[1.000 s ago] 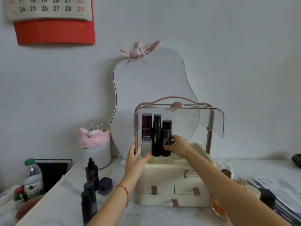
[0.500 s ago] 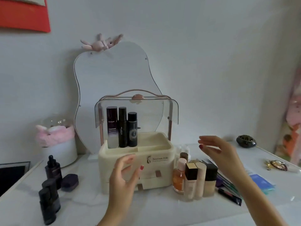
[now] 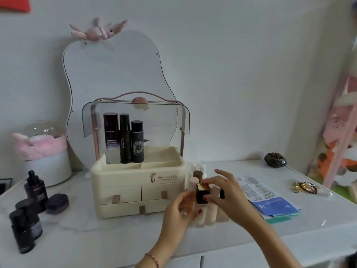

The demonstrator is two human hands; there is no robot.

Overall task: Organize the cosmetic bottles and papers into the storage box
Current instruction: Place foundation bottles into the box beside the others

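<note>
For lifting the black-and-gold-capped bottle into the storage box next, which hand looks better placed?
Right, probably. The right hand already curls round the black-and-gold cap, with open space above. The left hand wraps the amber bottle beside it, so it is occupied. The storage box tray is open.

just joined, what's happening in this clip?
A person is tidying cosmetics into a cream plastic storage box with a raised clear lid. Three tall dark bottles already stand in its top tray. Both hands are at a cluster of beige foundation bottles to the right of the box: the left hand holds an amber glass bottle, the right hand pinches a black square gold-topped cap. Printed papers and small dark bottles remain on the white table.
</note>
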